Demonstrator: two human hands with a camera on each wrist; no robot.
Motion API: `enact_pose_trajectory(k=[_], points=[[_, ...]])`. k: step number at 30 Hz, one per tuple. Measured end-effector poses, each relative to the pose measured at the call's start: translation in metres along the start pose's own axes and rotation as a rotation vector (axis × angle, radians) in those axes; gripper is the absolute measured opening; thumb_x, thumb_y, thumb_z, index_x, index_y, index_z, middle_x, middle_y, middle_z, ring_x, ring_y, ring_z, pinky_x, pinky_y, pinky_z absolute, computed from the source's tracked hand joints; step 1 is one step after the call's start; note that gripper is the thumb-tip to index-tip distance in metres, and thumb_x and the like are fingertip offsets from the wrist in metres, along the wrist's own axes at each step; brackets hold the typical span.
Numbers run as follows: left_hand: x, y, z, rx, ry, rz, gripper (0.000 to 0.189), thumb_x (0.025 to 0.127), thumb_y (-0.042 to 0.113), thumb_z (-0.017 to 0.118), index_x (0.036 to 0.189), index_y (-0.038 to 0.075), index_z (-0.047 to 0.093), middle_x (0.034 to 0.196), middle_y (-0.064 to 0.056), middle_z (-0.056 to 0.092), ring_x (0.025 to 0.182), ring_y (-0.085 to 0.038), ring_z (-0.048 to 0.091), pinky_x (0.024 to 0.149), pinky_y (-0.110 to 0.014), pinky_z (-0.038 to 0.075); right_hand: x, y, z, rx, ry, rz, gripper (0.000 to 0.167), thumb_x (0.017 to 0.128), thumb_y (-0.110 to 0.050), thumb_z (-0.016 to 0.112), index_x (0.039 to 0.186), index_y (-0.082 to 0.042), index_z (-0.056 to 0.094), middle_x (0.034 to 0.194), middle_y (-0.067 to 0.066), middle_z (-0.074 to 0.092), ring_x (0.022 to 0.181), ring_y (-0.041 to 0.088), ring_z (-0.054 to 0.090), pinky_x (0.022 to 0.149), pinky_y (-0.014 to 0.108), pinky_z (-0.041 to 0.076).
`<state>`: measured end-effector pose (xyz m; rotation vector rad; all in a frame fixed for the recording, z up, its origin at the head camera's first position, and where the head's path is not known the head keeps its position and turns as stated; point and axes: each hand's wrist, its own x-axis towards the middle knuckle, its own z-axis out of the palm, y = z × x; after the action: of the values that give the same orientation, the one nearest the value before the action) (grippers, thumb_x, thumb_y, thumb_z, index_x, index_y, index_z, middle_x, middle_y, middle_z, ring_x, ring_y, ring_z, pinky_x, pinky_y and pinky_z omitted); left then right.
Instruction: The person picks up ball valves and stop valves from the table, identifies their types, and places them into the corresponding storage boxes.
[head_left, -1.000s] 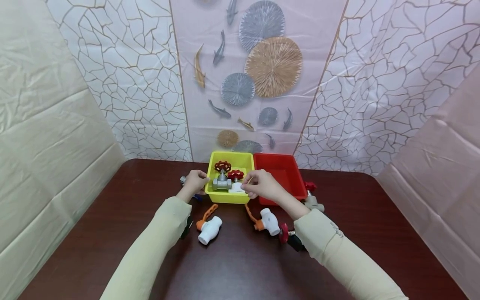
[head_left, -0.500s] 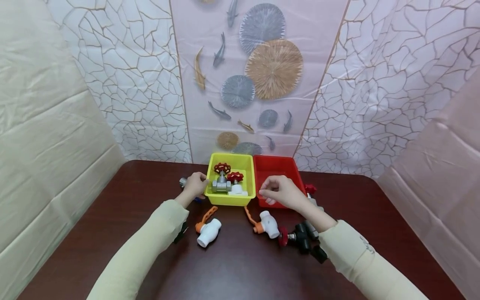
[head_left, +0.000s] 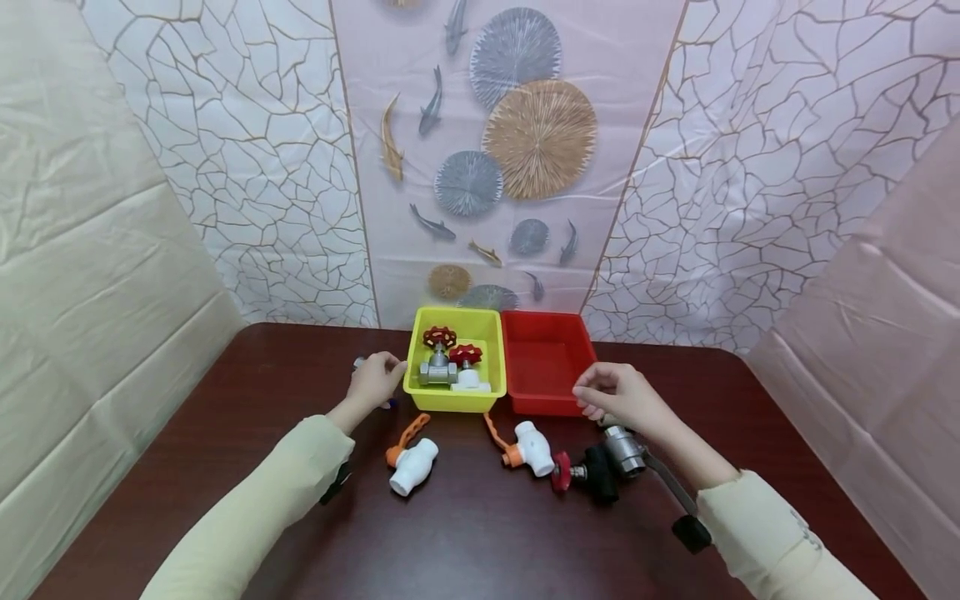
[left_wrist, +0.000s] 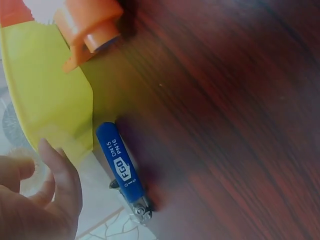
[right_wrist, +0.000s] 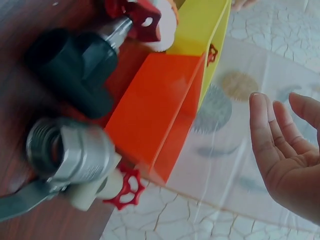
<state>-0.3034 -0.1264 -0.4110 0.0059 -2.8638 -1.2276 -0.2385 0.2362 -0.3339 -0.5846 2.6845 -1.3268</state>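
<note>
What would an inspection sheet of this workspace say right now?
Surface: dark reddish-brown table, wood-grained.
Job's things: yellow bin holding metal valve and white valve, both red-wheeled; red bin alongside; loose: two orange-handled white valves, black valve, metal lever valve, pale red-wheeled valve, blue-handled valve.
Clutter: dark objects by the sleeves, unidentified.
Hands: left hand at yellow bin's left rim, contact unclear; right hand near red bin's front-right corner, holding nothing.
Cables: nothing seen.
Surroundings: patterned backdrop; pale side panels.
</note>
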Motion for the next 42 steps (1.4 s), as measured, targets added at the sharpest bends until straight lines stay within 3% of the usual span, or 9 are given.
enact_pose_trajectory(k=[3, 8, 13, 22, 29, 35, 39, 42], points=[[-0.004, 0.003, -0.001, 0.078, 0.084, 0.027, 0.032, 0.097, 0.029, 0.052, 0.103, 0.0, 0.063, 0.074, -0.011, 0.06, 0.049, -0.015, 0.056, 0.048, -0.027, 0.047, -0.008, 0.006, -0.008, -0.024, 0.025, 0.012, 0.018, 0.091, -0.011, 0.062, 0.097, 0.006, 0.06, 0.082, 0.02, 0.066, 0.066, 0.021, 0.066, 0.062, 0.03, 0.056], [-0.011, 0.013, -0.001, 0.157, 0.206, 0.114, 0.026, 0.091, 0.031, 0.061, 0.092, 0.005, 0.066, 0.073, -0.007, 0.06, 0.061, -0.017, 0.051, 0.054, -0.028, 0.039, -0.018, 0.016, -0.019, -0.053, 0.067, 0.013, 0.021, 0.091, -0.013, 0.061, 0.097, 0.007, 0.06, 0.081, 0.017, 0.067, 0.064, 0.015, 0.063, 0.06, 0.029, 0.055], [-0.022, 0.025, 0.003, 0.168, 0.203, 0.209, 0.027, 0.088, 0.03, 0.066, 0.101, 0.006, 0.066, 0.08, -0.009, 0.058, 0.065, -0.019, 0.051, 0.053, -0.027, 0.038, -0.026, 0.031, -0.026, -0.041, 0.082, 0.037, 0.019, 0.092, -0.011, 0.059, 0.096, 0.008, 0.06, 0.08, 0.019, 0.066, 0.061, 0.012, 0.062, 0.058, 0.029, 0.055], [-0.046, 0.054, 0.018, 0.128, 0.124, 0.386, 0.022, 0.086, 0.03, 0.068, 0.098, 0.012, 0.066, 0.089, -0.006, 0.063, 0.075, -0.017, 0.059, 0.061, -0.03, 0.046, -0.038, 0.049, -0.038, -0.015, 0.116, 0.057, 0.023, 0.094, -0.011, 0.055, 0.101, 0.011, 0.059, 0.082, 0.019, 0.065, 0.063, 0.012, 0.063, 0.06, 0.031, 0.056], [-0.07, 0.082, 0.037, 0.133, -0.029, 0.554, 0.02, 0.087, 0.029, 0.067, 0.1, 0.014, 0.065, 0.087, -0.002, 0.061, 0.075, -0.015, 0.056, 0.062, -0.025, 0.043, -0.044, 0.061, -0.047, -0.048, 0.138, 0.046, 0.022, 0.095, -0.009, 0.054, 0.102, 0.011, 0.058, 0.081, 0.017, 0.067, 0.061, 0.007, 0.062, 0.057, 0.03, 0.055], [-0.084, 0.097, 0.052, 0.209, -0.161, 0.75, 0.021, 0.089, 0.027, 0.065, 0.104, 0.013, 0.063, 0.091, -0.002, 0.062, 0.079, -0.013, 0.059, 0.066, -0.021, 0.046, -0.045, 0.086, -0.06, -0.059, 0.169, 0.029, 0.019, 0.095, -0.006, 0.053, 0.101, 0.011, 0.059, 0.073, -0.005, 0.067, 0.06, 0.005, 0.061, 0.055, 0.026, 0.054], [-0.087, 0.102, 0.062, 0.258, -0.23, 0.798, 0.02, 0.09, 0.026, 0.064, 0.107, 0.015, 0.063, 0.096, 0.0, 0.062, 0.084, -0.01, 0.058, 0.072, -0.019, 0.047, -0.052, 0.103, -0.068, -0.021, 0.189, 0.057, 0.011, 0.095, -0.006, 0.052, 0.098, -0.004, 0.063, 0.072, -0.011, 0.066, 0.061, 0.007, 0.063, 0.056, 0.026, 0.054], [-0.089, 0.106, 0.07, 0.266, -0.27, 0.817, 0.021, 0.091, 0.026, 0.063, 0.109, 0.017, 0.062, 0.101, -0.001, 0.062, 0.088, -0.01, 0.057, 0.075, -0.018, 0.047, -0.059, 0.114, -0.074, 0.016, 0.188, 0.083, 0.017, 0.096, -0.007, 0.051, 0.094, -0.02, 0.063, 0.074, -0.012, 0.067, 0.063, 0.006, 0.064, 0.058, 0.026, 0.054]])
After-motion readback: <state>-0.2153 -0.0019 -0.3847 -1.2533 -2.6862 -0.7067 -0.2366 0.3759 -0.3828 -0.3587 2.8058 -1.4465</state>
